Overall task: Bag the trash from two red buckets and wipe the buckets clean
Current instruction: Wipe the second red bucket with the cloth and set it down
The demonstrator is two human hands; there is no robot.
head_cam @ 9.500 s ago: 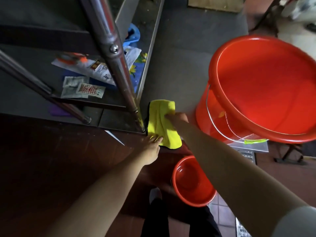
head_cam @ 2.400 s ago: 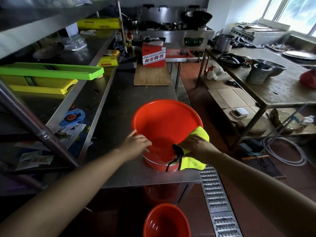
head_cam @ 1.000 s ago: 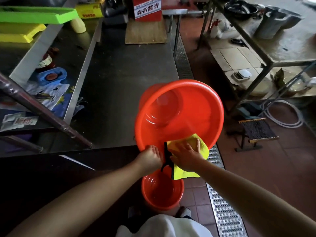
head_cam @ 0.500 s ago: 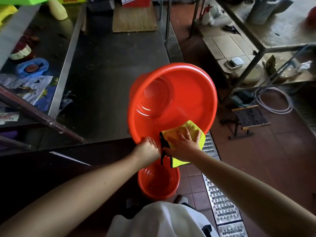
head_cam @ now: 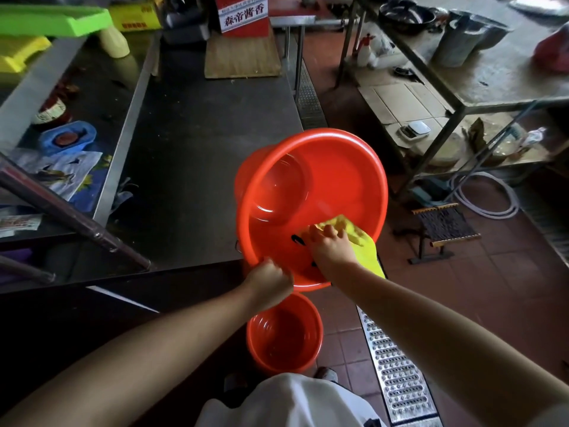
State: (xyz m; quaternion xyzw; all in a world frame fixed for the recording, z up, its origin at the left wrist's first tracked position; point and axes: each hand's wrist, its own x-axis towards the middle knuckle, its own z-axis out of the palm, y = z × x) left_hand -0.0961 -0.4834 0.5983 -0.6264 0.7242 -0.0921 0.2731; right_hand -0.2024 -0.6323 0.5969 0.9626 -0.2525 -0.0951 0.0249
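A large red bucket is tipped toward me at the near end of the steel table, its inside bare. My left hand is shut on the bucket's near rim. My right hand reaches inside over that rim and presses a yellow cloth with a black edge against the inner wall; part of the cloth hangs out over the rim. A second, smaller red bucket stands upright on the tiled floor below, between my hands and my body.
A slanted steel post crosses the table's left side above a shelf of packets. A wooden board and red carton sit at the far end. A floor drain grate runs to my right, with a small stool and another steel table beyond.
My right hand has pushed the cloth from the rim further down inside the bucket. My left hand keeps its hold on the near rim, and the bucket stays tipped.
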